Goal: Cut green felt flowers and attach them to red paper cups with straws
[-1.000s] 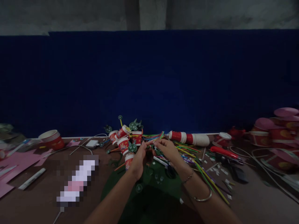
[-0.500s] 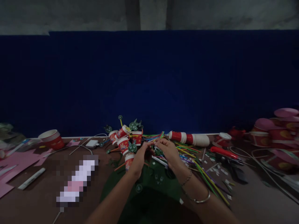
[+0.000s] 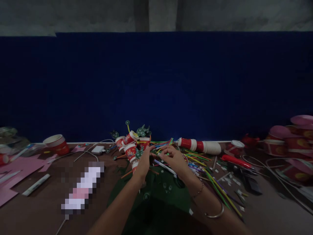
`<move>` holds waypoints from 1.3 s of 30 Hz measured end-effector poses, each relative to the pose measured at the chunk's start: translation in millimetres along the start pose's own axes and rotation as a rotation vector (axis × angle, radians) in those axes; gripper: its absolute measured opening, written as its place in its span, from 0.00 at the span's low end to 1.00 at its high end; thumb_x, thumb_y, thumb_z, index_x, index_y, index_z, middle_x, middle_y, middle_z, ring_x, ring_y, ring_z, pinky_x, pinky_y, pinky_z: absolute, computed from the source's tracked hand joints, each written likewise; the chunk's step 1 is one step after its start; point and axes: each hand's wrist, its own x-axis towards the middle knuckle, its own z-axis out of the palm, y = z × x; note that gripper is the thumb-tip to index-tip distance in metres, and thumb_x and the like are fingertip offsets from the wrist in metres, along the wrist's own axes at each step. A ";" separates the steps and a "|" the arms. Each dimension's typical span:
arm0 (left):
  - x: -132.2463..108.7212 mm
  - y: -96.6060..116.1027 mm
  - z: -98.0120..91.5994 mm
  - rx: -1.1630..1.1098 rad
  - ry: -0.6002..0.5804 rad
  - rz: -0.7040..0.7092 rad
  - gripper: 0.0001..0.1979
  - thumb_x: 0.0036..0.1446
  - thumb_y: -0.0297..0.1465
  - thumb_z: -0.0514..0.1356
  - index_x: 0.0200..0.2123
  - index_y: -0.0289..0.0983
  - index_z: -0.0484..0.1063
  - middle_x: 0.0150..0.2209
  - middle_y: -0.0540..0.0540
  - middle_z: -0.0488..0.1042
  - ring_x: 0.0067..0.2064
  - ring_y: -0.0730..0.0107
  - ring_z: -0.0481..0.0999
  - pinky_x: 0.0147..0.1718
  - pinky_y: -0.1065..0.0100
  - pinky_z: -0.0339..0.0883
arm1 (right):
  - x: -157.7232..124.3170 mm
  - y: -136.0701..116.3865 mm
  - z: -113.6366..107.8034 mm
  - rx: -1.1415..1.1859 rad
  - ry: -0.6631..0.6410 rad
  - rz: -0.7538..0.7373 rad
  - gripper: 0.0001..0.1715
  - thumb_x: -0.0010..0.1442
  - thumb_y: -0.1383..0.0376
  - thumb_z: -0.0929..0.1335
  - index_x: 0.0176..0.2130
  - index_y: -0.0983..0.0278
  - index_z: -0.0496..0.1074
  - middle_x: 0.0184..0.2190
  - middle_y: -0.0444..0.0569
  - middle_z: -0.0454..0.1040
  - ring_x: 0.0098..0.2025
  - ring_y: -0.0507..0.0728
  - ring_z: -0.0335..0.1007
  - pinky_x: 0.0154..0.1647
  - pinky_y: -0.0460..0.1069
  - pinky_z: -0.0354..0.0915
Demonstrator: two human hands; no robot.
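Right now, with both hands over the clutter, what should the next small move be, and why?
Probably tilt the right hand slightly into clearer view: it is curled near the coloured straws, and the dim picture leaves unclear what, if anything, it holds. The left hand stands apart, in front of the red cups, so there seems room to turn.

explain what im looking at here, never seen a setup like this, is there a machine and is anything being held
There is no machine: these are a person's bare hands, seen by a camera worn on their head, looking forward and down. The left hand is beside decorated red cups; the right hand has its fingers bent close to it. Whether either holds something is too dim and small to tell. On the brown table lie thin coloured sticks, a sideways stack of cups and pink paper. Behind stands a blue wall.
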 end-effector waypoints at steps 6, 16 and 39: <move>-3.0 -1.0 2.4 -0.222 -0.087 -0.172 0.35 0.51 0.56 0.46 0.52 0.38 0.66 0.31 0.46 0.75 0.32 0.66 0.74 0.33 0.67 0.65 | -9.0 1.5 4.1 -0.443 -0.104 -0.289 0.04 0.49 0.71 0.68 0.25 0.63 0.72 0.42 0.51 0.67 0.48 0.61 0.59 0.49 0.57 0.56; -3.7 -10.2 7.1 -0.257 -0.146 -0.114 0.28 0.54 0.52 0.48 0.48 0.40 0.70 0.45 0.46 0.75 0.49 0.61 0.70 0.49 0.62 0.61 | -12.3 -0.4 5.9 -0.653 -0.139 -0.386 0.09 0.48 0.74 0.66 0.30 0.64 0.73 0.43 0.54 0.65 0.46 0.62 0.56 0.46 0.56 0.57; -10.0 0.7 12.3 -0.461 -0.259 -0.321 0.28 0.53 0.50 0.51 0.50 0.39 0.67 0.37 0.44 0.77 0.35 0.64 0.76 0.30 0.68 0.68 | -9.4 -0.2 2.2 -0.639 -0.038 -0.269 0.04 0.48 0.71 0.67 0.29 0.64 0.70 0.38 0.50 0.70 0.43 0.59 0.62 0.45 0.54 0.58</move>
